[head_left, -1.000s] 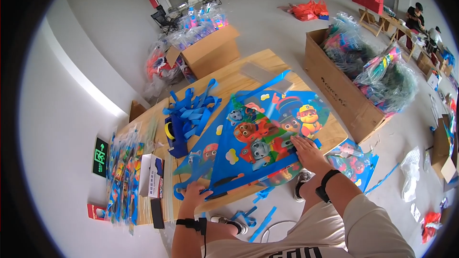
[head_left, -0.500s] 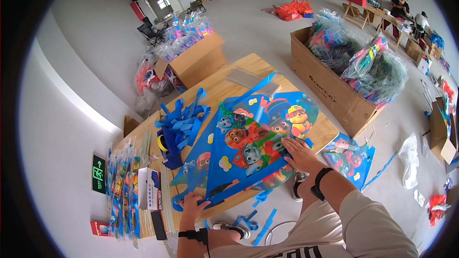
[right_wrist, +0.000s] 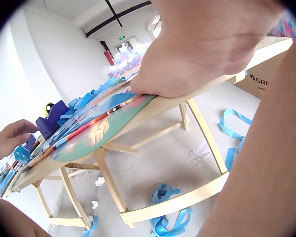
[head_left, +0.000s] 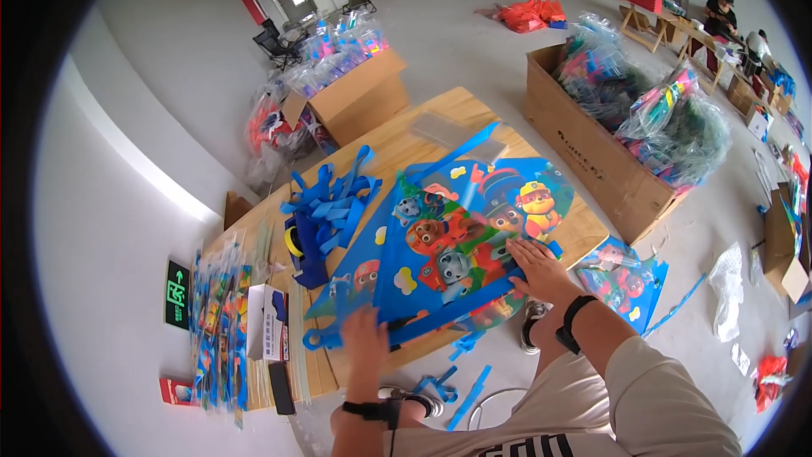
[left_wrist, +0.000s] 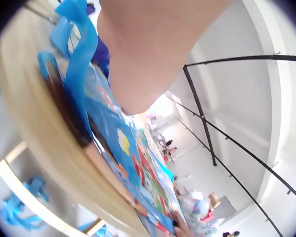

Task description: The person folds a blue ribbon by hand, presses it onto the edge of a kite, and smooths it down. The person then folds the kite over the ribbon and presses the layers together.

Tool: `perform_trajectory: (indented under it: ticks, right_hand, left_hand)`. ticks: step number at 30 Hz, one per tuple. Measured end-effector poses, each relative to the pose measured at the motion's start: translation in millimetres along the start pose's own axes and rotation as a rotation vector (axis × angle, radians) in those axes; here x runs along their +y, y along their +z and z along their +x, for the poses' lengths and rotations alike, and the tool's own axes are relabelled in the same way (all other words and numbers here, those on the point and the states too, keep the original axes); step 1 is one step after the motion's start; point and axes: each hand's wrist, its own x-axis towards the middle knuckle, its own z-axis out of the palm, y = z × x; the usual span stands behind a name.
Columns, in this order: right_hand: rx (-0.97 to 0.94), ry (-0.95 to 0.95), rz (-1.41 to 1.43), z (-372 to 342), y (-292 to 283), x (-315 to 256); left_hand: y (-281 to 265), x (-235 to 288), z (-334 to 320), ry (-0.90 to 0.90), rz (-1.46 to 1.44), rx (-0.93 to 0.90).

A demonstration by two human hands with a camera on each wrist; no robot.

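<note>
A glossy blue sheet printed with cartoon dogs point(head_left: 452, 241) lies on the wooden table. Along its near edge runs a blue strip point(head_left: 448, 313), its looped end point(head_left: 315, 339) at the left corner. My right hand point(head_left: 541, 272) presses flat on the sheet's right part, fingers stretched out. Blurred by motion, my left hand point(head_left: 365, 345) hovers over the strip's left part with nothing visible in its grip. The right wrist view shows that left hand point(right_wrist: 15, 138) with fingers loosely bent near the dark blue tape dispenser point(right_wrist: 52, 120). Left fingers are hidden in the left wrist view.
Tangled blue strips point(head_left: 330, 207) lie beyond the dispenser. Packed sleeves point(head_left: 222, 322), a small white box point(head_left: 267, 322) and a phone-like black slab point(head_left: 281, 388) sit at left. Large cartons point(head_left: 605, 152) of bagged goods stand past the table; blue scraps point(head_left: 465, 398) litter the floor.
My left hand has let go of the strip's left end and lifted off, moving right and away from me. My right hand stays pressed on the sheet.
</note>
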Motion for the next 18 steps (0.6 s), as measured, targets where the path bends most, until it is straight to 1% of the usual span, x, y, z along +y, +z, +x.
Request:
perform_trajectory:
  ticks: [1,3,5,6,8,10,12,16,18]
  right_hand:
    - [-0.005,-0.014,0.002,0,0,0]
    - [-0.002,0.009,0.006,1,-4,-2]
    - [0.006,-0.007,0.024,1,-7,-3]
    - [0.016,-0.001,0.042,2,-8,-4]
    - [0.014,-0.018,0.050,4,-9,-5]
    - [0.027,-0.011,0.028,3,-7,-5]
    - [0.000,-0.022,0.052,3,-8,-5]
    - [-0.020,0.010,0.004,2,-6,-5]
    - [-0.016,0.008,-0.014,3,-6,-6]
  left_hand:
    - [8,20,9,0.046,-0.086,-0.031]
    - [42,48,17,0.204,-0.130,-0.018]
    - [51,80,24,0.202,-0.124,-0.101]
    - [59,86,22,0.177,-0.113,-0.089]
    - [75,92,18,0.133,-0.068,-0.057]
    - [80,89,11,0.107,-0.016,-0.081]
    - [77,88,6,0.087,-0.008,-0.063]
    - [71,74,-3,0.015,0.000,-0.071]
    - [71,64,-6,-0.065,0.028,-0.055]
